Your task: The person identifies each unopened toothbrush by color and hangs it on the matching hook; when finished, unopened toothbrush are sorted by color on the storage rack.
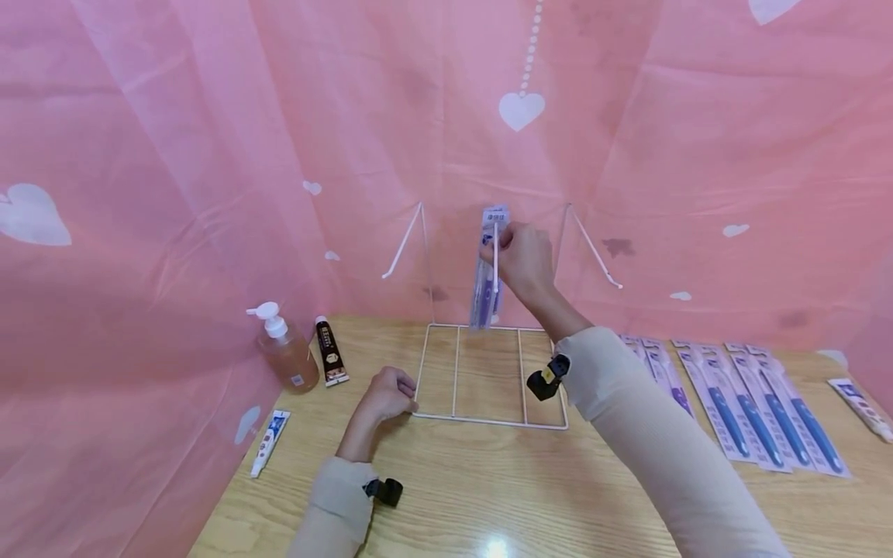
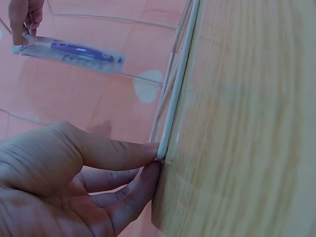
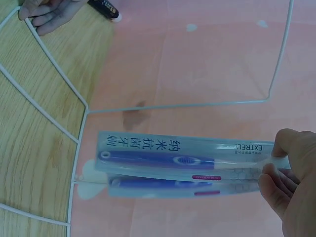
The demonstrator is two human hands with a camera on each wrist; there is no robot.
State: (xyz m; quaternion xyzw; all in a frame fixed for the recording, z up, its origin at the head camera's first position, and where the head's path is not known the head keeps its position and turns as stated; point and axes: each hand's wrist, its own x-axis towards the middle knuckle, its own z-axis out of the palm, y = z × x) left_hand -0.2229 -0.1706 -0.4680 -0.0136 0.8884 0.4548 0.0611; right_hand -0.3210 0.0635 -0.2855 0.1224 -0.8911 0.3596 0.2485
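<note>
A white wire rack stands on the wooden table against the pink cloth, with arms reaching forward at its top. My left hand pinches the near left corner of its base between thumb and fingers, as the left wrist view shows. At the middle arm, my right hand pinches the top end of a packaged purple toothbrush. A second purple toothbrush pack hangs right behind it and overlaps it. Whether the packs are on the arm I cannot tell.
Right of the rack lie several packaged toothbrushes, blue and purple, with a toothpaste tube beyond. To the left are a pump bottle, a black tube and a small white-blue tube. Pink cloth encloses the back and sides.
</note>
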